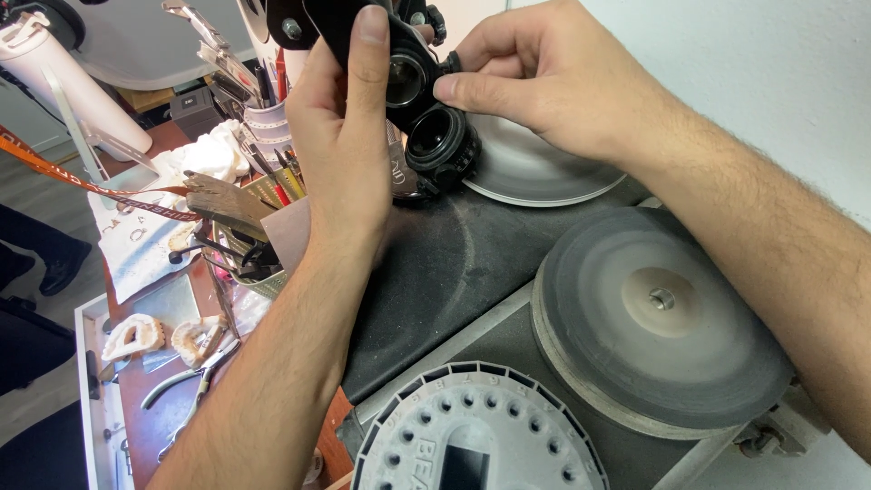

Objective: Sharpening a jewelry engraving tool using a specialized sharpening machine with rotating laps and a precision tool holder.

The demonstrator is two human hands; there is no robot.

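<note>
Two hands (349, 136), two discs (658, 318) (grey)

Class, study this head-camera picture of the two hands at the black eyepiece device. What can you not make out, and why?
- Eyepiece device: top cut off by the frame's upper edge; its side is covered by the left hand.
- Right hand: its fingertips hide the part they touch.
- Round white holder: lower half cut off by the bottom edge.

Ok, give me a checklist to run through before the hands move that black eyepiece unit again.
1. Left hand grips the black eyepiece unit: ok.
2. Right hand fingertips on the lens barrel: ok.
3. Both lenses in view: ok.
4. Lens glass clean: cannot tell.
5. Grinding disc below the right forearm at rest: cannot tell.
6. Tool cup crowds the left wrist: not ok.
</note>
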